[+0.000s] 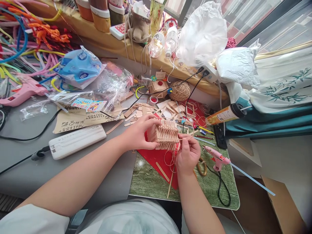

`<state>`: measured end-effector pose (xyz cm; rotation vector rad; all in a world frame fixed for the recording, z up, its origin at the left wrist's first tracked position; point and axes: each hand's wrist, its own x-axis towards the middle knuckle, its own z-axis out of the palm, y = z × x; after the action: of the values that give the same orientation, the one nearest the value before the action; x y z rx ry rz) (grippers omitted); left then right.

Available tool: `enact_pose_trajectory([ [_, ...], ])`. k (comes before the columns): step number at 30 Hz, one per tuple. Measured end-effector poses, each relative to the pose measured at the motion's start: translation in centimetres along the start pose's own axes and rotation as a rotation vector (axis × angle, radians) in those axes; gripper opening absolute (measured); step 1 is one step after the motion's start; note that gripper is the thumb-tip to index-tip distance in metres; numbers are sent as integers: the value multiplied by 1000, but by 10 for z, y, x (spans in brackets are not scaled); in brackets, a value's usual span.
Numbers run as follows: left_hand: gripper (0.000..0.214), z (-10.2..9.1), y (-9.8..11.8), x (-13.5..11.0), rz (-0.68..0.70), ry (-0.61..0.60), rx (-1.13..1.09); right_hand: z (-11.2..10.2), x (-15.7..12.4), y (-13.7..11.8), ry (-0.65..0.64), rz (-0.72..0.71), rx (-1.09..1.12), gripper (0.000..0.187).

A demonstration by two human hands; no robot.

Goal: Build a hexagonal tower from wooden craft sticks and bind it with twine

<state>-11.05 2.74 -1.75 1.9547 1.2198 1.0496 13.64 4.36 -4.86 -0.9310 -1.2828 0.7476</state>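
My left hand [139,131] grips a small box-like structure of stacked wooden craft sticks [166,134] from its left side, holding it above the green mat [219,191]. My right hand [188,153] is closed just below and right of the structure, pinching thin twine [170,159] that hangs down from it. A red sheet [156,156] lies under both hands, with a loose stick [162,171] on it.
A pink glue gun [217,158] stands on the mat at right, its cord looping down. A twine ball [179,91], loose sticks [141,112], a glue tube [225,114], a white power strip [76,140], sandpaper packaging [80,119] and plastic bags surround the hands.
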Motion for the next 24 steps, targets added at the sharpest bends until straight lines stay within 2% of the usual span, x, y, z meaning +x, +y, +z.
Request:
enact_pose_trajectory([
  [5, 70, 2, 2, -1, -3, -7, 36, -6, 4, -6, -31, 0, -50, 11],
  [13, 72, 4, 3, -2, -1, -39, 83, -5, 10, -14, -26, -7, 27, 10],
  [21, 73, 3, 3, -1, 73, -62, 70, 4, 19, -26, -64, 90, 132, 8],
  [24, 72, 2, 4, 0, 73, -64, 74, 9, 26, -33, -83, 47, 85, 9],
])
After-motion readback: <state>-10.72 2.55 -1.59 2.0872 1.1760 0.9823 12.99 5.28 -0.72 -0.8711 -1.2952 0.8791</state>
